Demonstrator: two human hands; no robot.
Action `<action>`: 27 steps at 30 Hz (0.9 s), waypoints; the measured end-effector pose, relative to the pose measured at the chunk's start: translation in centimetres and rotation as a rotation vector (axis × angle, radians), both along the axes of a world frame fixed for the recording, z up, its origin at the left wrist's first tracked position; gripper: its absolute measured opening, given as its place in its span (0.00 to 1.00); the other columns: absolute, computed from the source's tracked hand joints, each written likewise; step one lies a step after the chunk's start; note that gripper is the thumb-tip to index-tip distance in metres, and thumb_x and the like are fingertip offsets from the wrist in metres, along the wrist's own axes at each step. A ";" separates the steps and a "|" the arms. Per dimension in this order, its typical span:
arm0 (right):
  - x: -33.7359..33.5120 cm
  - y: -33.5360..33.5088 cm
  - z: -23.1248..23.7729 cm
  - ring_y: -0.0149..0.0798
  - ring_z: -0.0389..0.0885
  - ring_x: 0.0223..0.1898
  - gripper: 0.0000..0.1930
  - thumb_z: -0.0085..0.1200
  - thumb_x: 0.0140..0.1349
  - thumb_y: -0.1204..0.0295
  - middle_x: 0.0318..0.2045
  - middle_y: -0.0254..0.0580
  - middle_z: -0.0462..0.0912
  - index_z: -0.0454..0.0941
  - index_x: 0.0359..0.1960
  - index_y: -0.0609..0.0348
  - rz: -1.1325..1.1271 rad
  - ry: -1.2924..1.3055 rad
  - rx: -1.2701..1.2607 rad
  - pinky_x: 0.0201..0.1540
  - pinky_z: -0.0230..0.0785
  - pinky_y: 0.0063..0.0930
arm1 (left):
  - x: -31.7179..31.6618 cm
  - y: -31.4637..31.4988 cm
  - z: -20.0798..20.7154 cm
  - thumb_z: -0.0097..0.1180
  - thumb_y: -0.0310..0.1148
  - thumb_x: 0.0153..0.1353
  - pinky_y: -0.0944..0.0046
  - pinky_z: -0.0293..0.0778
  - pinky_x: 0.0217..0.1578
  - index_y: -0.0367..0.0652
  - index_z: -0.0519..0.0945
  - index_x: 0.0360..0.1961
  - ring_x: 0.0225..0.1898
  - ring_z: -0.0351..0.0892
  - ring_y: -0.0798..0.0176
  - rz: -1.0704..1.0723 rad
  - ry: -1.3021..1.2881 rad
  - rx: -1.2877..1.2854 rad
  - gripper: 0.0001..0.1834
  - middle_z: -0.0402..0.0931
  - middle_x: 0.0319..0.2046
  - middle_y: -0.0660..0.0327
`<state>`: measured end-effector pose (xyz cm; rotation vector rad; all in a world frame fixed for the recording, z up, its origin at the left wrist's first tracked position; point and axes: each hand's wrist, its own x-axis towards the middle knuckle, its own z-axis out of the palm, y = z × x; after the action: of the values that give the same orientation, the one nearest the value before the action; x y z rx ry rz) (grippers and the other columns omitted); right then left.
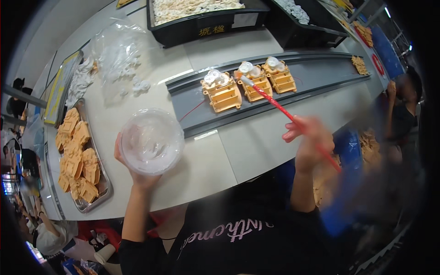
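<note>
My left hand (137, 172) is wrapped round a clear round plastic tub (152, 143) with whitish, slick-looking stuff inside, held over the table's near edge. In my right hand (314, 144), partly blurred, is a red-handled brush (282, 108). Its pale tip reaches the middle one of three orange plastic housings (254, 87), at the white round parts on its upper end. To the left lies another orange housing (223, 97) with white wheels on top, and to the right a third (280, 78). All three rest in a grey conveyor channel (190, 107).
A metal tray (105, 183) heaped with orange housings stands at left. Behind are a plastic bag (119, 55) of white parts and black bins (208, 30) of small parts. Another orange piece (360, 65) sits far down the channel. A co-worker (405, 98) is at right.
</note>
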<state>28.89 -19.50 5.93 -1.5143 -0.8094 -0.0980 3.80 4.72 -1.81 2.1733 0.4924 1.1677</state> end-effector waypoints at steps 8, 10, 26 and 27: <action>2.3 0.4 -0.8 0.32 0.79 0.15 0.20 0.43 0.70 0.68 0.18 0.47 0.80 0.79 0.30 0.75 -0.205 0.172 0.017 0.18 0.72 0.20 | 0.7 0.0 0.2 0.77 0.28 0.32 0.49 0.62 0.63 0.41 0.43 0.66 0.64 0.59 0.50 0.015 0.010 0.007 0.63 0.50 0.63 0.49; 2.5 0.9 -0.9 0.32 0.79 0.15 0.20 0.43 0.70 0.67 0.18 0.47 0.80 0.79 0.30 0.75 -0.193 0.175 0.020 0.18 0.72 0.19 | 0.7 0.0 0.0 0.76 0.27 0.32 0.49 0.61 0.63 0.41 0.42 0.65 0.64 0.59 0.49 0.002 -0.020 -0.050 0.64 0.50 0.63 0.49; 0.8 -0.4 1.8 0.32 0.76 0.14 0.24 0.41 0.70 0.60 0.17 0.47 0.78 0.79 0.30 0.73 -0.219 0.149 -0.021 0.19 0.69 0.22 | 0.6 -0.2 0.5 0.77 0.28 0.32 0.50 0.62 0.63 0.41 0.41 0.66 0.64 0.58 0.49 0.010 0.022 -0.013 0.64 0.50 0.63 0.49; 0.0 -0.6 2.2 0.33 0.75 0.12 0.24 0.40 0.70 0.62 0.16 0.48 0.78 0.79 0.28 0.72 -0.117 0.124 -0.006 0.16 0.68 0.22 | 0.6 -0.3 0.5 0.77 0.30 0.32 0.51 0.62 0.63 0.41 0.41 0.66 0.64 0.59 0.50 -0.012 0.041 -0.015 0.65 0.50 0.63 0.49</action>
<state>28.86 -20.08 8.14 -1.5569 -0.6230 -0.0870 4.44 4.43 -1.27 2.1877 0.5035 1.1115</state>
